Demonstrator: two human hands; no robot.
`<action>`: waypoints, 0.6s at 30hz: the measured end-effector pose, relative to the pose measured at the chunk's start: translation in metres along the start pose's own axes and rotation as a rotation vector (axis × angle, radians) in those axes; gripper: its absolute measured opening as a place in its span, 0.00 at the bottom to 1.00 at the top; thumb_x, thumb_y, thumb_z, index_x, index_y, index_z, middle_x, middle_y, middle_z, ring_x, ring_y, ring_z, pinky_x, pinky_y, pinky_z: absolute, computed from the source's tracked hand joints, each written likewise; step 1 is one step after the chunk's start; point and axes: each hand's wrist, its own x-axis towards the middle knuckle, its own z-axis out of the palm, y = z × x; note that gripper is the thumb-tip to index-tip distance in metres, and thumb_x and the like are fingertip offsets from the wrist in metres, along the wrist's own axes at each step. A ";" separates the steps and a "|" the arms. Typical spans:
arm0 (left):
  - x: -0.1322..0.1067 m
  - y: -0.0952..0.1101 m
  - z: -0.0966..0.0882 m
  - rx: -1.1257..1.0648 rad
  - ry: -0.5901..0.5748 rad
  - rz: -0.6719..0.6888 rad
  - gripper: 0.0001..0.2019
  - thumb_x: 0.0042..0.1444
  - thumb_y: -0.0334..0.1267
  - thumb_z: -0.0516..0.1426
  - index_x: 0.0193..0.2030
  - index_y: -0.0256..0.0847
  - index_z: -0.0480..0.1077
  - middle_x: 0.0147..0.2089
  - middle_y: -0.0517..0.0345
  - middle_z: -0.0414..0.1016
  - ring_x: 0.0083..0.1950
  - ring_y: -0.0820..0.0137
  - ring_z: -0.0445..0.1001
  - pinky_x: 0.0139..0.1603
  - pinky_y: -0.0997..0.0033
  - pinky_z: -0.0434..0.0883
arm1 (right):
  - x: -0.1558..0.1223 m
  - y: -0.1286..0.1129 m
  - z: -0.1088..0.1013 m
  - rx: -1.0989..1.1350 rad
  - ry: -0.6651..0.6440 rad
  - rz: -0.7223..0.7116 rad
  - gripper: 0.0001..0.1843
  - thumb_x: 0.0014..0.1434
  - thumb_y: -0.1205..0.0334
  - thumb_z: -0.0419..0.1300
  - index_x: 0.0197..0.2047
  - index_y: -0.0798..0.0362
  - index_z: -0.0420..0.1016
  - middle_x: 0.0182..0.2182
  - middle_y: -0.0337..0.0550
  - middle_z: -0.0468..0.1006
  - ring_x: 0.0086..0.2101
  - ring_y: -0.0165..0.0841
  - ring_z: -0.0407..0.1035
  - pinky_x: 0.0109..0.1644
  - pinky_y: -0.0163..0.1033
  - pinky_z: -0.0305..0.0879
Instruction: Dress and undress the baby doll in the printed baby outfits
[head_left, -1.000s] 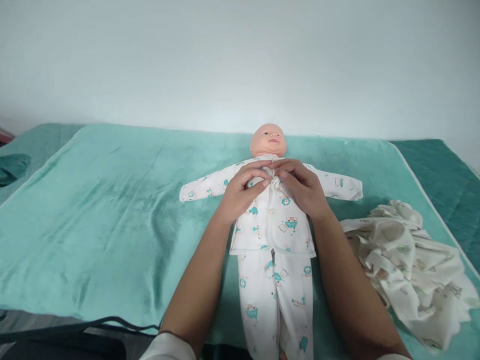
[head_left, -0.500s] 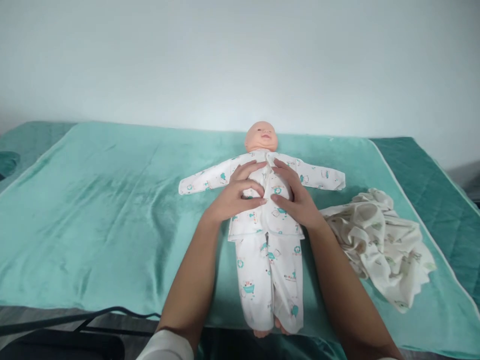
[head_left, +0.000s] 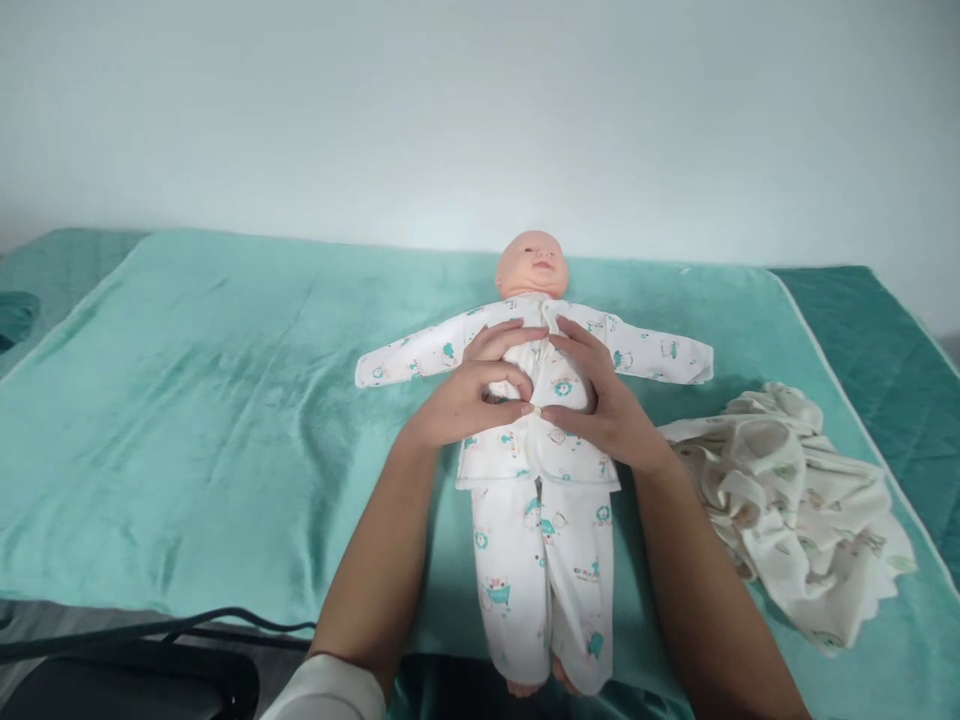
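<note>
A baby doll [head_left: 534, 262] lies on its back in a white long-sleeved baby shirt [head_left: 491, 455] and matching white trousers [head_left: 510, 560] with teal prints. My left hand [head_left: 484, 385] rests on the shirt front, its thumb and a bent finger pinching the front edge. From the other side my right hand [head_left: 604, 400] grips the opposite edge, thumb low and two fingers higher up. Both thumbtips meet at a small pale fastener [head_left: 535, 410] on the shirt's middle line. Part of the chest is hidden under my fingers.
A crumpled white printed cloth [head_left: 795, 510] lies right of my right forearm. The doll lies on a light green blanket [head_left: 187, 420] over a darker green quilted cover [head_left: 877, 350], against a pale wall [head_left: 450, 120]. A black cable [head_left: 150, 628] and a dark object [head_left: 142, 685] sit at lower left.
The view has shifted slightly. My right thumb has moved down a little along the shirt front, and the pale fastener now shows between the thumbs.
</note>
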 end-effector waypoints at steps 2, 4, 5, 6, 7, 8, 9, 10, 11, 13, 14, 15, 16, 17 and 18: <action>0.000 -0.002 0.001 -0.003 0.021 0.009 0.05 0.59 0.36 0.63 0.32 0.44 0.75 0.74 0.62 0.61 0.79 0.54 0.48 0.77 0.41 0.52 | 0.000 0.000 0.001 -0.008 0.003 -0.001 0.39 0.62 0.50 0.67 0.72 0.31 0.56 0.75 0.35 0.47 0.74 0.46 0.40 0.77 0.61 0.44; -0.001 -0.003 0.001 -0.009 0.028 0.016 0.04 0.58 0.36 0.64 0.32 0.44 0.76 0.74 0.62 0.62 0.79 0.55 0.48 0.77 0.42 0.53 | -0.001 0.000 0.002 -0.017 0.013 -0.007 0.40 0.61 0.50 0.68 0.72 0.31 0.56 0.75 0.36 0.47 0.73 0.46 0.41 0.77 0.61 0.44; -0.001 -0.004 0.001 -0.011 0.025 0.019 0.04 0.58 0.37 0.65 0.32 0.44 0.76 0.74 0.62 0.62 0.79 0.55 0.47 0.77 0.43 0.53 | -0.001 0.000 0.002 -0.024 0.019 -0.009 0.40 0.61 0.49 0.68 0.72 0.31 0.56 0.74 0.36 0.47 0.73 0.46 0.42 0.77 0.61 0.44; -0.001 -0.005 0.001 -0.013 0.019 0.025 0.05 0.58 0.39 0.65 0.32 0.45 0.77 0.74 0.62 0.61 0.79 0.54 0.47 0.77 0.42 0.53 | -0.001 0.000 0.002 -0.031 0.026 -0.008 0.40 0.61 0.49 0.67 0.72 0.31 0.56 0.74 0.37 0.48 0.73 0.46 0.42 0.77 0.61 0.44; -0.001 -0.005 0.000 -0.015 0.012 0.035 0.05 0.59 0.40 0.65 0.32 0.45 0.78 0.74 0.62 0.61 0.79 0.54 0.47 0.77 0.42 0.53 | -0.001 0.000 0.003 -0.037 0.031 -0.008 0.39 0.61 0.48 0.67 0.71 0.32 0.56 0.74 0.37 0.48 0.73 0.46 0.42 0.77 0.62 0.44; -0.001 -0.006 0.000 -0.015 0.008 0.047 0.05 0.60 0.41 0.64 0.34 0.46 0.79 0.74 0.62 0.61 0.80 0.54 0.47 0.77 0.42 0.52 | 0.000 0.000 0.003 -0.039 0.037 -0.009 0.39 0.62 0.48 0.67 0.71 0.33 0.56 0.74 0.38 0.49 0.73 0.46 0.43 0.77 0.62 0.44; -0.001 -0.007 0.000 -0.012 0.008 0.060 0.04 0.61 0.41 0.64 0.36 0.47 0.80 0.74 0.62 0.61 0.80 0.55 0.47 0.77 0.42 0.52 | 0.000 0.000 0.003 -0.034 0.041 -0.011 0.38 0.62 0.47 0.67 0.71 0.33 0.57 0.74 0.39 0.50 0.73 0.45 0.43 0.77 0.61 0.44; -0.001 -0.007 0.000 -0.004 0.012 0.074 0.05 0.62 0.41 0.63 0.39 0.49 0.81 0.75 0.62 0.61 0.79 0.55 0.47 0.77 0.42 0.52 | 0.001 0.000 0.003 -0.022 0.044 -0.015 0.37 0.62 0.47 0.66 0.71 0.34 0.58 0.74 0.39 0.51 0.73 0.45 0.43 0.77 0.61 0.44; -0.001 -0.007 0.001 0.009 0.019 0.086 0.06 0.63 0.41 0.62 0.44 0.50 0.81 0.75 0.62 0.61 0.79 0.56 0.48 0.77 0.42 0.53 | 0.001 0.001 0.003 -0.004 0.048 -0.023 0.36 0.63 0.48 0.65 0.71 0.35 0.59 0.74 0.40 0.52 0.73 0.44 0.44 0.77 0.60 0.45; 0.001 -0.007 0.004 0.047 0.054 0.098 0.10 0.63 0.41 0.61 0.51 0.52 0.79 0.75 0.60 0.61 0.79 0.57 0.50 0.77 0.43 0.54 | 0.002 0.001 0.003 0.033 0.066 -0.043 0.34 0.64 0.48 0.64 0.70 0.36 0.60 0.73 0.40 0.53 0.73 0.43 0.45 0.77 0.59 0.45; 0.001 -0.007 0.006 0.069 0.083 0.101 0.11 0.63 0.40 0.62 0.51 0.52 0.77 0.74 0.58 0.62 0.78 0.58 0.52 0.76 0.43 0.54 | 0.002 0.000 0.003 0.046 0.078 -0.050 0.34 0.64 0.48 0.64 0.70 0.37 0.60 0.73 0.41 0.54 0.73 0.43 0.46 0.77 0.58 0.45; 0.002 -0.007 0.008 0.090 0.115 0.103 0.10 0.62 0.39 0.62 0.50 0.51 0.77 0.73 0.58 0.63 0.77 0.58 0.54 0.76 0.43 0.55 | 0.002 -0.001 0.004 0.053 0.087 -0.049 0.34 0.64 0.48 0.65 0.69 0.38 0.60 0.72 0.42 0.55 0.72 0.43 0.46 0.77 0.58 0.45; 0.003 -0.006 0.011 0.107 0.144 0.105 0.08 0.62 0.38 0.62 0.47 0.50 0.76 0.72 0.57 0.65 0.76 0.59 0.56 0.76 0.44 0.55 | 0.002 -0.002 0.004 0.054 0.094 -0.041 0.34 0.64 0.48 0.65 0.69 0.39 0.60 0.72 0.43 0.56 0.72 0.43 0.47 0.77 0.57 0.45; 0.004 -0.006 0.013 0.120 0.166 0.105 0.05 0.61 0.36 0.62 0.44 0.48 0.75 0.71 0.58 0.66 0.76 0.59 0.57 0.76 0.44 0.55 | 0.002 -0.003 0.005 0.048 0.100 -0.024 0.33 0.63 0.49 0.65 0.68 0.40 0.60 0.72 0.43 0.56 0.72 0.43 0.48 0.76 0.57 0.46; 0.005 -0.005 0.015 0.130 0.181 0.104 0.04 0.61 0.35 0.62 0.41 0.48 0.74 0.70 0.59 0.67 0.75 0.59 0.58 0.76 0.44 0.55 | 0.001 -0.005 0.006 0.038 0.109 -0.001 0.33 0.63 0.49 0.66 0.67 0.41 0.61 0.72 0.44 0.56 0.72 0.43 0.49 0.76 0.57 0.47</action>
